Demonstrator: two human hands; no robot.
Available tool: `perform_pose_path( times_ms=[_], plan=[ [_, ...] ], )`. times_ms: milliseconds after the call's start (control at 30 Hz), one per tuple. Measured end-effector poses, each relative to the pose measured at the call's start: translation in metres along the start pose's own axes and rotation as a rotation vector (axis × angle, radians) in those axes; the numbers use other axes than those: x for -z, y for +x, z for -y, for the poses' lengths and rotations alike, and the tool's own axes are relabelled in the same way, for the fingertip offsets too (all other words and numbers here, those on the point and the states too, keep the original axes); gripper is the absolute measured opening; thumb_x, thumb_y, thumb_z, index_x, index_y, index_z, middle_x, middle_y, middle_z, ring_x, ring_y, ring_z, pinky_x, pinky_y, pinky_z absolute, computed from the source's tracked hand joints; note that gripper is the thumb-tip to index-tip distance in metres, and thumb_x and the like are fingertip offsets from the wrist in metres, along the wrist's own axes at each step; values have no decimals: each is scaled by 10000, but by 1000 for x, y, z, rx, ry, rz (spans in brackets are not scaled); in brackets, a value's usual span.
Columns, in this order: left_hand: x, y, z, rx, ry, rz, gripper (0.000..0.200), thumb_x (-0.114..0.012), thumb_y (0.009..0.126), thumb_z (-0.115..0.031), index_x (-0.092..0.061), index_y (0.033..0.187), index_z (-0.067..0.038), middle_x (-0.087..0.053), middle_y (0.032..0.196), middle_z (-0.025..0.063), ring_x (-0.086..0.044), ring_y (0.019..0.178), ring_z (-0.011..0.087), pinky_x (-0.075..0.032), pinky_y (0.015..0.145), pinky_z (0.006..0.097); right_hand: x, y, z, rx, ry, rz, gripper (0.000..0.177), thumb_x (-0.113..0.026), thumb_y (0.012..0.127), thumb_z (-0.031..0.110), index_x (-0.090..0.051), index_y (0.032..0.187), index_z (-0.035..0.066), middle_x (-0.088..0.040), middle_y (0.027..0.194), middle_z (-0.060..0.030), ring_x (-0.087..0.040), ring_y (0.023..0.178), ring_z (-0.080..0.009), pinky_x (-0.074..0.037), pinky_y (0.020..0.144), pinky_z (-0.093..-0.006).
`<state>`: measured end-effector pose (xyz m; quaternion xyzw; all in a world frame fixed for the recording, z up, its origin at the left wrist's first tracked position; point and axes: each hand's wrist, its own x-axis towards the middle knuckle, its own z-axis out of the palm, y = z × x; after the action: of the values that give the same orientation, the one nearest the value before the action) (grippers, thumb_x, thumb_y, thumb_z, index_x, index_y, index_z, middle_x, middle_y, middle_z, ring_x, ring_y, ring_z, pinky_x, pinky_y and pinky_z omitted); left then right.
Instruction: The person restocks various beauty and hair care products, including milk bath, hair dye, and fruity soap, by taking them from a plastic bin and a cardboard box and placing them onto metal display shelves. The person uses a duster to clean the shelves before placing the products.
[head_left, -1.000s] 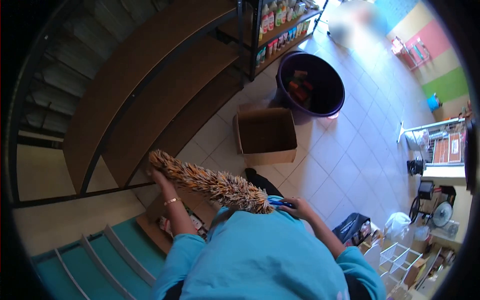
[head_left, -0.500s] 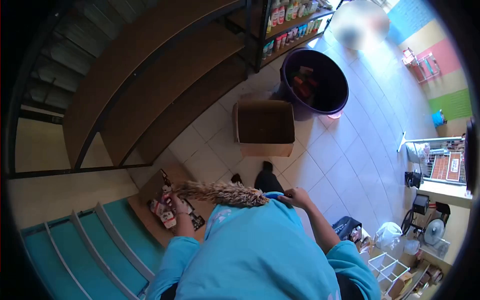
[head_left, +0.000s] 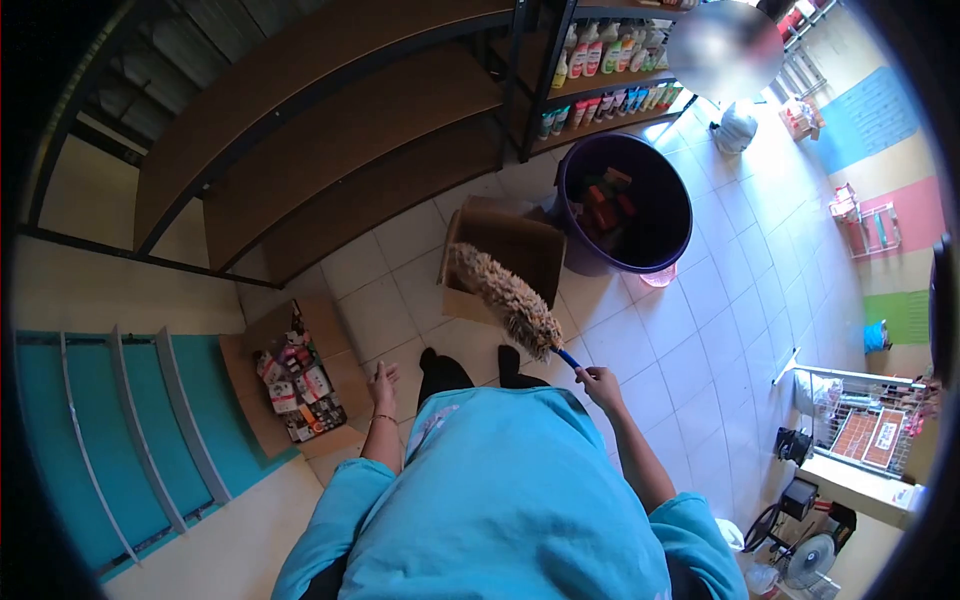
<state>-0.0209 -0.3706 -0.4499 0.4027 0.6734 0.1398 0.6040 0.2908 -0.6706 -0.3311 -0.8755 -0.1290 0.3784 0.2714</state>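
Here the right hand (head_left: 600, 378) is closed around the blue handle of a feather duster (head_left: 505, 295), gripping it at its lower end. The duster slants up and to the left from the fist, and its fluffy brown and white head lies over the near edge of an open cardboard box (head_left: 530, 250) that stands on the tiled floor (head_left: 690, 320). Whether the feathers touch the box cannot be told.

The left hand (head_left: 382, 385) hangs free with its fingers spread and holds nothing; a thin bracelet (head_left: 380, 418) circles its wrist. It is just to the right of a flat carton (head_left: 335, 345) packed with small packets, which lies on the floor beside the teal steps (head_left: 100, 430).

Just beyond the cardboard box, toward the far right, a purple tub (head_left: 660, 180) sits on the floor with a few red and orange packs inside. Behind the tub a dark shelf unit (head_left: 520, 90) carries rows of bottles (head_left: 600, 50). To its left run long wooden shelves (head_left: 330, 130), their boards bare.
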Motion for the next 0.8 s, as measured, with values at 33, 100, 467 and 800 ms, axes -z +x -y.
perform_pose_path(
  times_ms=[33, 100, 467, 800],
  plan=[
    [-8, 1, 5, 30, -27, 12, 497, -316, 868, -450, -592, 938, -42, -617, 933, 65, -593, 803, 177, -392, 618, 271, 3, 4, -6, -44, 68, 10, 376, -526, 788, 367, -628, 668, 26, -507, 483, -65, -455, 441, -138, -349, 429, -296],
    [-11, -9, 14, 65, -53, 20, 492, -319, 866, -449, -589, 946, -46, -614, 940, 66, -594, 791, 160, -382, 591, 254, 6, 10, -12, 32, -20, -105, 373, -525, 789, 366, -628, 681, 24, -503, 480, -59, -450, 436, -131, -347, 427, -290],
    [5, -37, 29, 193, -408, -192, 423, -282, 874, -334, -424, 1168, -64, -614, 897, 78, -577, 678, 133, -362, 510, 233, 4, 32, -24, -74, 29, -52, 369, -482, 811, 332, -631, 744, 2, -575, 596, -148, -558, 546, -251, -418, 539, -356],
    [37, -39, 44, 80, -467, -370, 578, -451, 803, -217, -109, 1265, -152, -616, 741, 81, -529, 524, 118, -313, 381, 213, 5, 49, -24, 0, 19, -51, 323, -522, 796, 309, -630, 739, 10, -510, 498, -50, -472, 462, -119, -353, 438, -280]
  ],
)
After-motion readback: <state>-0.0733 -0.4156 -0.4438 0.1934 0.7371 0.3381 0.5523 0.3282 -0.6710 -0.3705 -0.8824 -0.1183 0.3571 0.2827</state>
